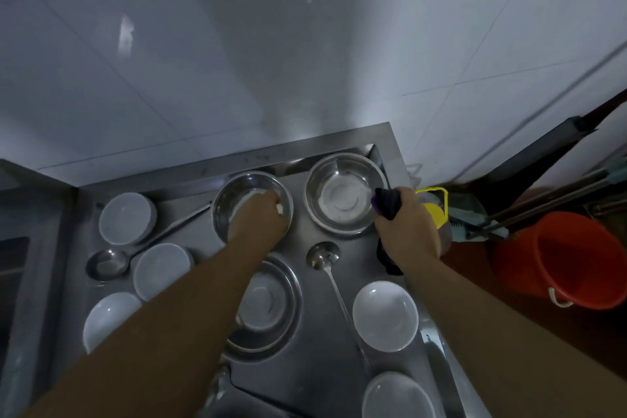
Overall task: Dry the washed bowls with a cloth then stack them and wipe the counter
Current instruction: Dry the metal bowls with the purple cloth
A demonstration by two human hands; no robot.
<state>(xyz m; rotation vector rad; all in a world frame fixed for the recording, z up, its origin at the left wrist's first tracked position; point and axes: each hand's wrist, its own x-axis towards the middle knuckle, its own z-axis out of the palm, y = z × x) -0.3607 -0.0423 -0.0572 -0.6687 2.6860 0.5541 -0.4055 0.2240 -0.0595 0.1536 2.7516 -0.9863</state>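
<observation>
While the right hand gripped a dark cloth w/ a purple edge, fingers curled round it at the counter's right side, the left hand reached into the steel bowl at the back centre. Its fingers were curled down at the bowl's far wall; whether they actually pinched the rim or just rested inside, I couldn't tell. Judging by that, the step in hand was picking up the first bowl to dry — nothing was stacked yet.

The rest lay spread out on the steel counter: a second steel bowl at back right, just beside the cloth; a third steel bowl nearer, partly under the left forearm; white bowls on both sides, approx. six in all, each apart from the others. A ladle lay between the steel bowls and another ladle at left.

Next move prob. called for lifting the held bowl clear, bringing the cloth over from the right and wiping inside and out. An orange bucket stood on the floor at right.
</observation>
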